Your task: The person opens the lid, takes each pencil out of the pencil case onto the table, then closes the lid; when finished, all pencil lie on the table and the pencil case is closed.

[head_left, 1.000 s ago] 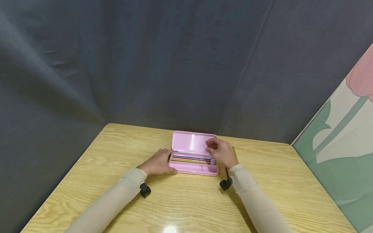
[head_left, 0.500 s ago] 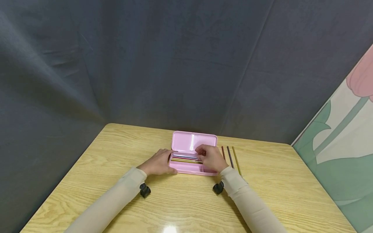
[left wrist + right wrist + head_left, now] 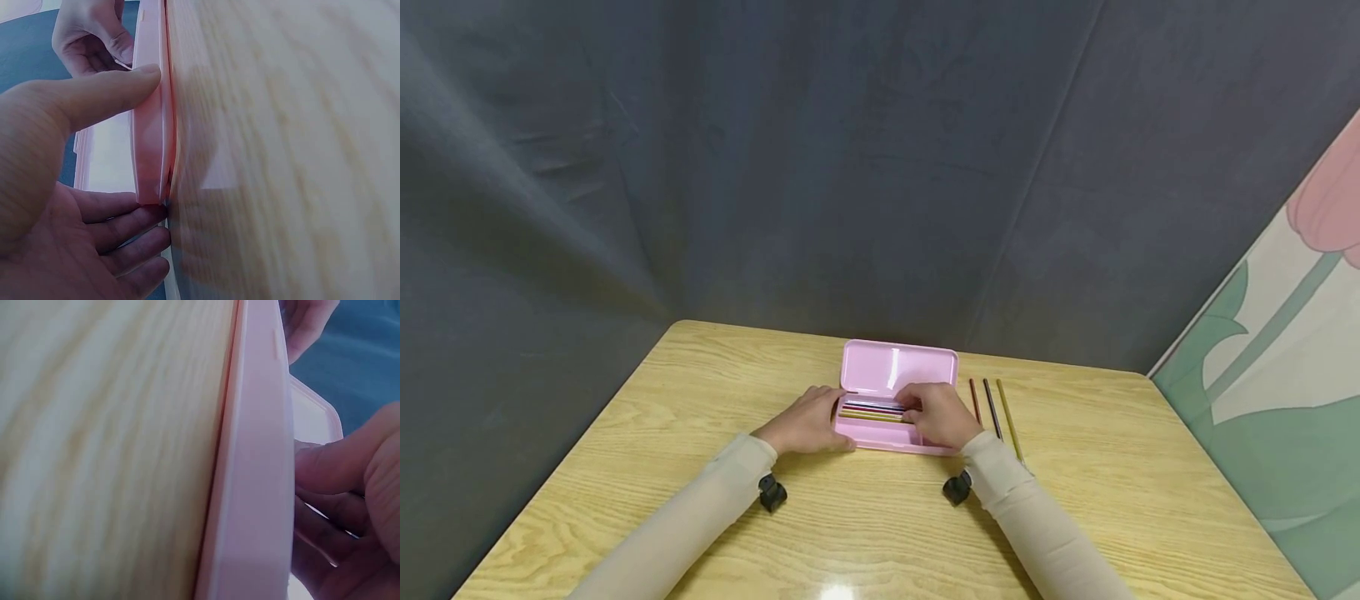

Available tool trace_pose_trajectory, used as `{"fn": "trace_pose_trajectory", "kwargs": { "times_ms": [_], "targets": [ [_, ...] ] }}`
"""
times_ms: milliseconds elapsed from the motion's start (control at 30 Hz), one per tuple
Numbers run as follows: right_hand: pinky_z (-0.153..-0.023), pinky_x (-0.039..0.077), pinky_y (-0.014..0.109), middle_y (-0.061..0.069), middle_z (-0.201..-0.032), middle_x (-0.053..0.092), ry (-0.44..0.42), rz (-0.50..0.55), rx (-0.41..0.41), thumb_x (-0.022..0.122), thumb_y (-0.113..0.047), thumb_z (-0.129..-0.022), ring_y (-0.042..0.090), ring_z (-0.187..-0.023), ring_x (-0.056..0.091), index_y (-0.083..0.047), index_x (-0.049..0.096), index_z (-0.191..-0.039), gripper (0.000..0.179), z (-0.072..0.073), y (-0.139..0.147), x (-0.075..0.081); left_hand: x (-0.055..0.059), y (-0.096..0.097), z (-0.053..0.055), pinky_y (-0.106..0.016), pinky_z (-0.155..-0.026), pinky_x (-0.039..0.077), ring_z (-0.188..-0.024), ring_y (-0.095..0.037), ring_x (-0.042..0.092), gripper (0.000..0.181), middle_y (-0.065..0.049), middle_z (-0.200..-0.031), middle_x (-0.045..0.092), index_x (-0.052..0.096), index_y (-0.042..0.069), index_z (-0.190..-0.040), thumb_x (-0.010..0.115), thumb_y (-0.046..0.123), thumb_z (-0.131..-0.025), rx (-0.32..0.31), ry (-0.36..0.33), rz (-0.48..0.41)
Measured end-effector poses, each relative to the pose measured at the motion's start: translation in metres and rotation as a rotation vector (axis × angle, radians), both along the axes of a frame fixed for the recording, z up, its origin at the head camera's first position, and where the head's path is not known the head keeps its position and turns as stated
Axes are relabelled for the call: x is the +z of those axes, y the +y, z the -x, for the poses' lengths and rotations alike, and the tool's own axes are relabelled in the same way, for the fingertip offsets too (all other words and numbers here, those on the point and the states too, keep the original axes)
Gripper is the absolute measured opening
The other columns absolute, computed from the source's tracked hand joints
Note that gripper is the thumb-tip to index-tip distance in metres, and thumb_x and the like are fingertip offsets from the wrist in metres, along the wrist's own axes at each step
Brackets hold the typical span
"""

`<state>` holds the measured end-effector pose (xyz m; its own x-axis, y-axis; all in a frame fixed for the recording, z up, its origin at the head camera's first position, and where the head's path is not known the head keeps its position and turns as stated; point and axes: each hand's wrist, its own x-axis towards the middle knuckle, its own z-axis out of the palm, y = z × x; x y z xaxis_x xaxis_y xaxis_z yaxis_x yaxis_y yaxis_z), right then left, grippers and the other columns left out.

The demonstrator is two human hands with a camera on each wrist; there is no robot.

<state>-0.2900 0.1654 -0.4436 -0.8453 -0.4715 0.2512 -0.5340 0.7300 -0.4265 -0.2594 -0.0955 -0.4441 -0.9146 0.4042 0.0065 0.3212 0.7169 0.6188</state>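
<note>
A pink pencil case (image 3: pixel 876 432) lies with its lid (image 3: pixel 868 367) raised at the back. Several pencils (image 3: pixel 865 412) with coloured barrels lie side by side in its rear compartment. My left hand (image 3: pixel 805 422) grips the case's left end, its thumb (image 3: pixel 119 90) on the front wall and its fingers round the end. Over the right part of the case, my right hand (image 3: pixel 942 414) has curled fingers and appears to pinch a pencil. In the left wrist view a thin pale tip shows at its fingertips; in the right wrist view the case wall hides them.
Three pencils lie on the table to the right of the case: a red one (image 3: pixel 975 402), a dark one (image 3: pixel 992 408) and a yellow one (image 3: pixel 1011 419). A dark curtain (image 3: pixel 880 167) hangs behind the wooden table (image 3: pixel 865 517). A flower-patterned panel (image 3: pixel 1262 392) stands on the right.
My right hand has moved left and lowered from above the case's right end to the pencils inside, its fingers closing together. My left hand keeps its place on the case.
</note>
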Motion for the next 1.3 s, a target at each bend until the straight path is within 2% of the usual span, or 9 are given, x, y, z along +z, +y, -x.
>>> {"fn": "trace_pose_trajectory", "kwargs": {
  "times_ms": [200,467,700,800,900,1133,1300],
  "targets": [
    [-0.081,0.060,0.032,0.000,-0.099,0.079,0.032,-0.063,0.038,0.075,-0.001,-0.086,0.007,-0.084,0.067,-0.012,0.079,-0.104,0.022,-0.001,-0.003,0.000,0.003,0.001,0.000,-0.047,-0.114,0.040,-0.133,-0.029,0.048,0.083,-0.010,-0.141,0.058,0.051,0.007,-0.145,0.087,0.037,-0.077,-0.001,0.009,-0.004],
    [-0.084,0.060,0.034,-0.002,-0.095,0.079,0.089,-0.146,0.044,0.075,-0.001,-0.084,0.010,-0.085,0.070,-0.013,0.080,-0.100,0.021,-0.001,-0.008,-0.001,0.003,0.002,-0.001,-0.047,-0.113,0.041,-0.131,-0.028,0.049,0.084,-0.011,-0.140,0.059,0.051,0.006,-0.145,0.087,0.037,-0.076,0.008,0.009,0.003],
    [-0.079,0.059,0.034,-0.004,-0.089,0.077,0.248,-0.253,0.061,0.074,0.001,-0.077,0.012,-0.078,0.068,-0.016,0.079,-0.097,0.027,-0.003,-0.010,-0.001,0.002,0.002,-0.001,-0.047,-0.112,0.042,-0.129,-0.027,0.050,0.083,-0.010,-0.138,0.059,0.051,0.006,-0.145,0.087,0.037,-0.076,0.003,0.007,0.006],
    [-0.076,0.059,0.035,-0.004,-0.087,0.077,0.290,-0.265,0.059,0.074,0.003,-0.074,0.012,-0.075,0.067,-0.016,0.079,-0.095,0.029,-0.005,-0.010,0.000,0.002,0.002,-0.001,-0.047,-0.112,0.042,-0.129,-0.027,0.049,0.085,-0.010,-0.140,0.058,0.050,0.006,-0.146,0.087,0.038,-0.077,-0.002,-0.001,0.018],
    [-0.076,0.059,0.035,-0.004,-0.087,0.076,0.293,-0.264,0.062,0.074,0.004,-0.073,0.013,-0.075,0.067,-0.015,0.079,-0.096,0.030,-0.007,-0.011,0.001,0.002,0.002,-0.001,-0.048,-0.112,0.042,-0.130,-0.027,0.049,0.086,-0.010,-0.141,0.057,0.048,0.006,-0.147,0.087,0.039,-0.077,-0.003,-0.005,0.018],
    [-0.083,0.059,0.036,0.001,-0.094,0.079,0.228,-0.220,0.097,0.071,0.007,-0.076,0.017,-0.083,0.072,-0.010,0.078,-0.101,0.031,-0.007,-0.011,0.003,0.002,0.003,-0.002,-0.048,-0.113,0.042,-0.131,-0.027,0.048,0.087,-0.010,-0.144,0.056,0.047,0.007,-0.148,0.086,0.039,-0.077,0.001,-0.011,0.011],
    [-0.085,0.059,0.037,0.002,-0.095,0.078,0.210,-0.213,0.106,0.073,0.006,-0.077,0.018,-0.085,0.070,-0.009,0.078,-0.103,0.030,-0.005,-0.010,0.000,0.002,0.002,-0.002,-0.047,-0.115,0.040,-0.135,-0.027,0.046,0.089,-0.010,-0.147,0.054,0.045,0.007,-0.150,0.084,0.041,-0.078,0.010,-0.017,0.023]
  ]
}}
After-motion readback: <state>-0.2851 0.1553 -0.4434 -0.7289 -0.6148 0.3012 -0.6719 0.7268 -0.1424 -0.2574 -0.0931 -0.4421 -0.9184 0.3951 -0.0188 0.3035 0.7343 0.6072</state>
